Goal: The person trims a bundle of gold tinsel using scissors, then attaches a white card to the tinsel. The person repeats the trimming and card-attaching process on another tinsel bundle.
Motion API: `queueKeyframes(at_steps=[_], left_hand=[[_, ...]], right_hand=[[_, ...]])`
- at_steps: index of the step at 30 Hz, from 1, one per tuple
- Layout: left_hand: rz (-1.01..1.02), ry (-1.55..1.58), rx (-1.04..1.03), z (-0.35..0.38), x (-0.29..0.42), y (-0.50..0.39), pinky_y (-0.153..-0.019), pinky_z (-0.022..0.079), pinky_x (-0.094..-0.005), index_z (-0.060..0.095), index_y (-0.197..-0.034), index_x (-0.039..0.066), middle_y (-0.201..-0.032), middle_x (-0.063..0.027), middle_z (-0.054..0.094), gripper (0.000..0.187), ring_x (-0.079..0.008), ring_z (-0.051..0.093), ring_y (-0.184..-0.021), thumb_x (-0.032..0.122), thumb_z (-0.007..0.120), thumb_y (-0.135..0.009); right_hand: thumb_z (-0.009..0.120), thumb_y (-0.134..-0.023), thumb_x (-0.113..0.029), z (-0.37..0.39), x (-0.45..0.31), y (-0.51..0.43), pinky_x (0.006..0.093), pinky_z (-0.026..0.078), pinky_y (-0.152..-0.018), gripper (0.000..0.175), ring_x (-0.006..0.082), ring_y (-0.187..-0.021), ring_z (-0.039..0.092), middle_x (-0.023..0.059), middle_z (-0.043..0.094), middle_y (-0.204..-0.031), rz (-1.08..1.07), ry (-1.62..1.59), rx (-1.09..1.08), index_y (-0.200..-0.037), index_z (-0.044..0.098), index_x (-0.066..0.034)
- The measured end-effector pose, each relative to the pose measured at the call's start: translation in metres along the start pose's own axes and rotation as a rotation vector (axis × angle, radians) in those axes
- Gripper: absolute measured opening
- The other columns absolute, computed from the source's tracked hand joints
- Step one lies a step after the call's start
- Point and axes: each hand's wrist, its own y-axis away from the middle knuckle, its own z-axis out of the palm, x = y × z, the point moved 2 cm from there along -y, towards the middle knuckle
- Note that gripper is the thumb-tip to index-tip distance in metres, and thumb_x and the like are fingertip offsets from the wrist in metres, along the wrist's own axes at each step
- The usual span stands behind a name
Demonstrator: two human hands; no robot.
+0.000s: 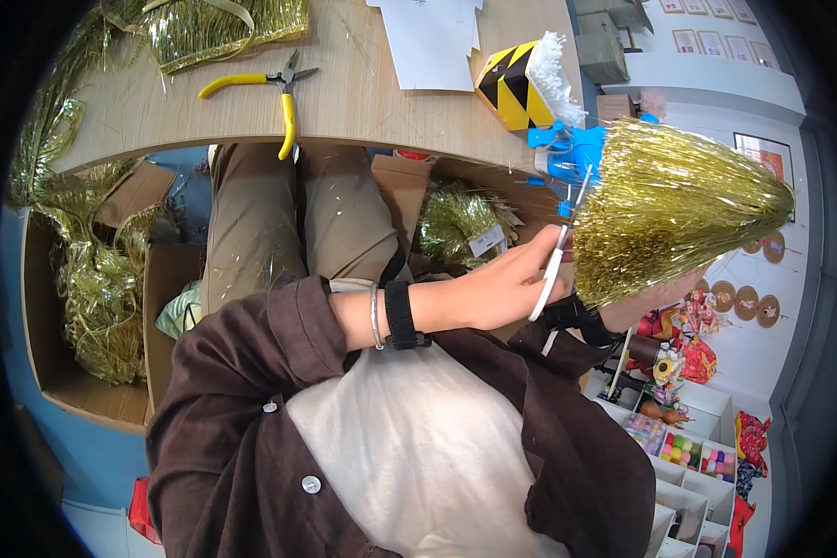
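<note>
My left hand (506,282) grips a pair of scissors (549,282) by their white handles. Their metal blades point away from me, alongside the trimmed ends of a thick gold tinsel bundle (676,202). Whether the blades touch the strands cannot be told. The bundle tapers to a gathered tip at the far right and fans out towards the scissors. My right hand (652,300) holds it from behind, with most of its fingers hidden by the strands. Next to the bundle, a blue plastic device (572,150) sits at the table's edge.
On the wooden table (363,115) lie yellow-handled pliers (286,80), gold tinsel fringe (227,31), white paper (432,49) and a black-and-yellow striped box (513,84) of white-tipped pieces. Cardboard boxes (91,404) with tinsel flank my legs. White shelves (690,481) stand at right.
</note>
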Motion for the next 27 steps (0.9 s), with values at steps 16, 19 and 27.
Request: queueKeyframes(at_steps=[16, 19, 27], left_hand=[[-0.121, -0.002, -0.098, 0.01, -0.035, 0.031, -0.101, 0.046, -0.0385, 0.029, -0.148, -0.001, -0.131, -0.0239, 0.052, 0.065, -0.0267, 0.058, -0.108, 0.013, 0.057, -0.091], [-0.217, 0.0, -0.266, 0.017, -0.035, 0.031, -0.109, 0.039, -0.0397, 0.025, -0.151, -0.001, -0.139, -0.0241, 0.046, 0.071, -0.0281, 0.049, -0.123, 0.01, 0.058, -0.089], [0.009, 0.036, -0.166, 0.012, -0.012, 0.008, -0.123, 0.027, -0.0408, 0.018, -0.156, -0.002, -0.153, -0.0228, 0.038, 0.076, -0.032, 0.035, -0.149, 0.006, 0.052, -0.088]], right_hand=[[0.046, -0.108, -0.049, -0.001, 0.015, 0.032, 0.0569, 0.039, -0.117, 0.06, 0.0319, -0.142, 0.045, 0.0113, 0.045, -0.157, -0.035, -0.002, 0.083, -0.154, 0.043, -0.0117], [0.046, -0.108, -0.05, -0.001, 0.014, 0.034, 0.0568, 0.039, -0.117, 0.06, 0.0318, -0.142, 0.045, 0.0113, 0.045, -0.157, -0.037, 0.005, 0.095, -0.154, 0.043, -0.0117], [0.046, -0.108, -0.05, -0.006, 0.02, 0.042, 0.0565, 0.039, -0.116, 0.06, 0.0317, -0.141, 0.046, 0.0115, 0.046, -0.157, -0.024, 0.002, 0.116, -0.154, 0.044, -0.0115]])
